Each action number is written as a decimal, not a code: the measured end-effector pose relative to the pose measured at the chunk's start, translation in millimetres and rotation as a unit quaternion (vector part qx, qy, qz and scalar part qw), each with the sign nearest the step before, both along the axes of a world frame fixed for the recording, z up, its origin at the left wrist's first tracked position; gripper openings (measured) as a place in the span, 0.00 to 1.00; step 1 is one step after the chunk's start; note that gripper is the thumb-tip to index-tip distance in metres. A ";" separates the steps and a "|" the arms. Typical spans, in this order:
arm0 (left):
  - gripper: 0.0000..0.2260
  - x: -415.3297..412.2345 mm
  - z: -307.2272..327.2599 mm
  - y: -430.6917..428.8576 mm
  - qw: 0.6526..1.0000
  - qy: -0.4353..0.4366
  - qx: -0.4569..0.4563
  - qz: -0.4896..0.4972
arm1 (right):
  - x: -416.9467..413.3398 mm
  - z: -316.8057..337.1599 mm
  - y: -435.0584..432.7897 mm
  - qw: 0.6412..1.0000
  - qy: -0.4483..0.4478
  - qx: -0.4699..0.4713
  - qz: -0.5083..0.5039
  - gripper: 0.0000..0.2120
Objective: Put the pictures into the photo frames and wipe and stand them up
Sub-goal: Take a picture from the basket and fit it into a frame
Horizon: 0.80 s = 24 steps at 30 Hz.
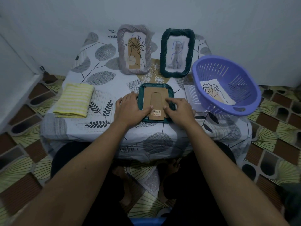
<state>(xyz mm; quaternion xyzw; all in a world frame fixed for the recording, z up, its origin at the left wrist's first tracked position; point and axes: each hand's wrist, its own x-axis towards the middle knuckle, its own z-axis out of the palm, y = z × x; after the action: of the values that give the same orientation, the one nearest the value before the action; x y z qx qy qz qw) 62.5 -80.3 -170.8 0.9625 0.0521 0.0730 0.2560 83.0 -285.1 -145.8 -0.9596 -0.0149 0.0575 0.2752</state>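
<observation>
Here, in the head view, the purple plastic basket (247,82) sits just right of the right hand (180,111), beyond its knuckles. One picture, a line drawing of a leaf (216,93), lies flat on the basket floor. A white sheet (189,92) pokes out from under the basket's near-left side.

Between the two hands lies the dark green photo frame (156,85), face down, its brown cardboard backing (154,97) up. A barcode sticker (156,113) sits near the backing's near edge, between the thumbs. The left hand (130,110) rests flat over the frame's left rim, fingers spread and nearly straight, thumb pressing on the backing. The right hand's fingers are bent, tips pressing on the backing and right rim, thumb down beside the sticker; neither hand closes round anything.

All this is on a low table under a leaf-print cloth (101,66), set against a plain pale wall (162,10), with a patterned floor mat (276,131) around it.

Beyond the hands, two frames stand upright: a grey one (121,51) with a plant drawing, and a dark green one (162,53) with a cat picture. Left of the left hand, well apart, lies a folded yellow striped cloth (74,101).
</observation>
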 end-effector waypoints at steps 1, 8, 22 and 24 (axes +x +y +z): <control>0.36 -0.2 -0.1 0.1 1.000 0.002 -0.002 0.000 | 0.2 1.0 2.1 1.000 0.003 0.004 0.000 0.20; 0.27 -2.9 6.7 1.8 0.999 0.013 -0.047 0.005 | 3.4 4.8 13.2 0.999 -0.011 0.031 0.005 0.15; 0.16 -26.8 46.4 35.0 0.934 0.018 -0.343 0.093 | -10.2 14.8 51.1 0.985 0.051 0.160 0.037 0.15; 0.14 -30.0 51.4 40.4 0.913 -0.021 -0.394 0.105 | -12.9 18.7 56.2 0.983 0.068 0.161 0.053 0.16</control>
<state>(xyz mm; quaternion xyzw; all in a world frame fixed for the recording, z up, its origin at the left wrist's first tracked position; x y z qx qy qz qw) 32.4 -39.9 -119.3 0.7705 0.1718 0.0935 0.6067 70.1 -228.9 -127.0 -0.8945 -0.0559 0.1342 0.4229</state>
